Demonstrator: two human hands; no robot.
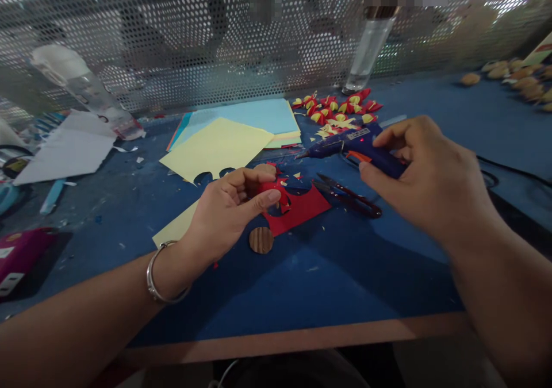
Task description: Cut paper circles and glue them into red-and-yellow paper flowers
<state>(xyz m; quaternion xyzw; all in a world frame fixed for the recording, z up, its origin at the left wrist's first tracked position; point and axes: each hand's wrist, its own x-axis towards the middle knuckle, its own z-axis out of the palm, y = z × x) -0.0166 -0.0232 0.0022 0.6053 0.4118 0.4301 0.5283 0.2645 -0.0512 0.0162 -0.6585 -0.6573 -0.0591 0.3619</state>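
My left hand [228, 210] is closed in a pinch on a small red paper piece [272, 191], held just above a red paper sheet [302, 208] with round cut-outs. My right hand [426, 181] is wrapped round the handle of a blue hot glue gun [349, 143], whose nozzle points left toward the paper. A round wooden disc [261, 240] lies on the blue table mat [328, 279] below my left hand. Small red-handled snips [349, 195] lie between my hands.
Yellow and light blue paper sheets [224, 143] lie behind my left hand. Several small red-and-yellow folded paper pieces [340, 109] sit at the back, by a clear bottle [368, 49]. A perforated metal screen [194, 37] closes the back. White paper [69, 146] and a magenta object [21, 253] lie left.
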